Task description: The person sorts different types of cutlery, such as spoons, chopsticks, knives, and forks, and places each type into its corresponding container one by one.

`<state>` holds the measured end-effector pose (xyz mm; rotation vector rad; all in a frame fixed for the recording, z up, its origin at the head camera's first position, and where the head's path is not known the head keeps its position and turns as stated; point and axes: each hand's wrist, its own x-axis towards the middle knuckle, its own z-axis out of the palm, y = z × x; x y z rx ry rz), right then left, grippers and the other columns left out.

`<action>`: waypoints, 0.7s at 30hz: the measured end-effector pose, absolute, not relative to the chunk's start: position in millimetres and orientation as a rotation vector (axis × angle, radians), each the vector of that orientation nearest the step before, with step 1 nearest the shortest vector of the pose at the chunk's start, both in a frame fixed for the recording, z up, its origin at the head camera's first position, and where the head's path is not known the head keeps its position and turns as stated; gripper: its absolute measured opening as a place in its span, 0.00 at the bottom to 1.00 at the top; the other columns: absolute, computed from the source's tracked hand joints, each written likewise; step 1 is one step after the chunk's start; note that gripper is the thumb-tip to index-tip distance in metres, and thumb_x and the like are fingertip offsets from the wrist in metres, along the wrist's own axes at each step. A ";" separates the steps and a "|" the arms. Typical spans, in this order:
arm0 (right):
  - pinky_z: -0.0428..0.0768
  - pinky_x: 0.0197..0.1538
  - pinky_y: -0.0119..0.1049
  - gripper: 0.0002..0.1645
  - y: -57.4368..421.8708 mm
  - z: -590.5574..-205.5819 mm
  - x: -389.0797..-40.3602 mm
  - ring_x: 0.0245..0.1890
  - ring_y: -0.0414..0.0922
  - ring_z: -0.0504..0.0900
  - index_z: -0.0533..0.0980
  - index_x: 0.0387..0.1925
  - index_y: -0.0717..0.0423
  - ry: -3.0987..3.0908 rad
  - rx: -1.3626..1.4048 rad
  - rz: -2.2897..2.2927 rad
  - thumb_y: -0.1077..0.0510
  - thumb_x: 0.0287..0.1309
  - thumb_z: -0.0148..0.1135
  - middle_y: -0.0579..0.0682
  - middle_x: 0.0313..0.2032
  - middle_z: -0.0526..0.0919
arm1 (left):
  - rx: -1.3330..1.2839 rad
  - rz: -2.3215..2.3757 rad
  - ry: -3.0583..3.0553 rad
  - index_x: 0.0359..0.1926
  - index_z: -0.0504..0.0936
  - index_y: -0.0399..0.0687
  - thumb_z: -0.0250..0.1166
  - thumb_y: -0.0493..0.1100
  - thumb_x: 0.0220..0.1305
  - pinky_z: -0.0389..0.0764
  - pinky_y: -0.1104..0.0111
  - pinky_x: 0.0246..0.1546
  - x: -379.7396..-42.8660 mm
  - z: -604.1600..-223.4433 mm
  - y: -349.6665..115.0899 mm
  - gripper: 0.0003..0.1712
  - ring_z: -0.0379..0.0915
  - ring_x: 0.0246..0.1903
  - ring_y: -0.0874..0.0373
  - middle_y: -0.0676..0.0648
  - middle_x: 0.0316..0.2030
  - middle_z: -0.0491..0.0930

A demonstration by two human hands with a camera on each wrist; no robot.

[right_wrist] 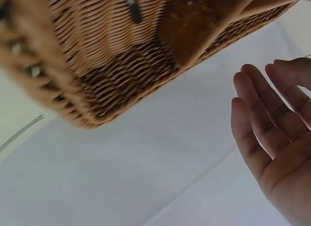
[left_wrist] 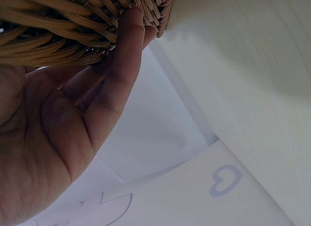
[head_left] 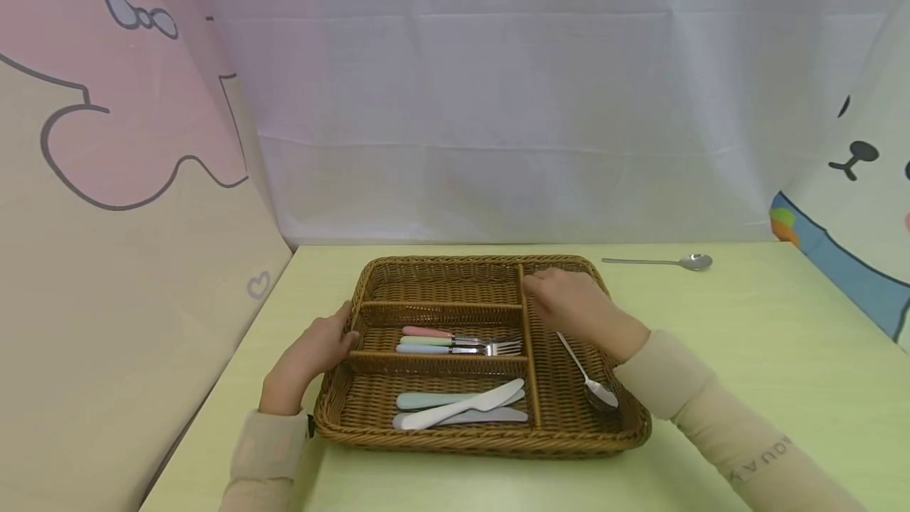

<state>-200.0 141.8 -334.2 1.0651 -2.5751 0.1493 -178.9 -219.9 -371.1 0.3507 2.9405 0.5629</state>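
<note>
A brown wicker cutlery basket [head_left: 483,441] with several compartments lies on the table. At its left rim, my left hand [head_left: 317,346] grips the wicker edge; the left wrist view shows fingers [left_wrist: 114,85] against the wall's outer side. My right hand [head_left: 569,303] is over the back of the long right compartment, its fingers loosely bent with nothing visible in them. Below that hand, a metal spoon [head_left: 600,395] leans in the compartment, bowl toward the front. Forks [head_left: 505,348] with pink, green and blue handles lie in the middle compartment. Table knives [head_left: 462,405] overlap in the front one.
Another metal spoon [head_left: 693,261] lies on the pale yellow table [head_left: 753,354], behind and right of the basket. A white curtain [head_left: 483,117] hangs along the back edge. Printed cloths with cartoon drawings hang at the left and right.
</note>
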 end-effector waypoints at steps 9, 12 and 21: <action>0.70 0.18 0.39 0.08 186.1 -342.8 -227.6 0.17 0.44 0.69 0.70 0.23 0.55 -2.734 0.838 0.244 0.70 0.51 0.53 0.49 0.18 0.75 | 0.366 0.558 2.945 0.65 0.47 0.22 0.51 0.37 0.66 0.69 0.63 0.21 -180.3 -373.1 -220.9 0.34 0.53 0.09 0.62 0.50 0.09 0.64; 0.66 0.18 0.39 0.11 199.2 -346.2 -234.5 0.16 0.43 0.65 0.67 0.20 0.54 -2.796 0.750 0.262 0.69 0.52 0.52 0.48 0.16 0.70 | 0.364 0.556 2.945 0.65 0.48 0.23 0.51 0.37 0.66 0.70 0.62 0.22 -180.9 -373.2 -220.7 0.34 0.54 0.09 0.62 0.51 0.09 0.64; 0.80 0.26 0.51 0.13 231.2 -360.5 -251.0 0.28 0.55 0.80 0.76 0.37 0.67 -2.914 0.545 0.263 0.70 0.51 0.49 0.64 0.35 0.83 | 0.339 0.562 2.931 0.65 0.47 0.24 0.51 0.38 0.66 0.68 0.63 0.20 -181.3 -374.1 -220.3 0.34 0.53 0.09 0.62 0.51 0.09 0.63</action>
